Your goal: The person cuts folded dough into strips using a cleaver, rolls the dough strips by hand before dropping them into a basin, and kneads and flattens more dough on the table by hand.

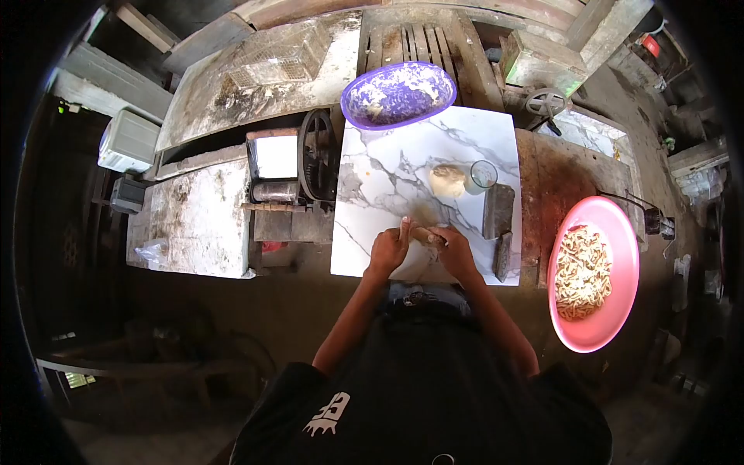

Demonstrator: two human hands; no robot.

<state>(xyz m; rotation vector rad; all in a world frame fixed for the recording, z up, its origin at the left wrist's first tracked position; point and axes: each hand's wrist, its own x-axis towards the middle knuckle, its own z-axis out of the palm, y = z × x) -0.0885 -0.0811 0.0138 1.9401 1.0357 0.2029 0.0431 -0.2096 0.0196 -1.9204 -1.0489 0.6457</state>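
Observation:
Near the front of the marble-patterned board [380, 190], my left hand [390, 246] and my right hand [456, 252] are close together, both closed on a small brownish piece [422, 235] that spans the gap between them. Its exact nature is hard to make out. Beyond the hands lies a pale lump of dough [448, 180], with a clear glass [483, 174] touching or close to its right side. A dark flat block [498, 211] rests at the board's right edge, and a narrower dark piece [503, 257] lies in front of it.
A purple basin [398, 94] with whitish residue stands at the board's back edge. On the right is a pink basin [626, 271] holding pale strips. A machine with a large wheel [316, 155] stands left of the board. A wire cage [283, 58] sits farther back.

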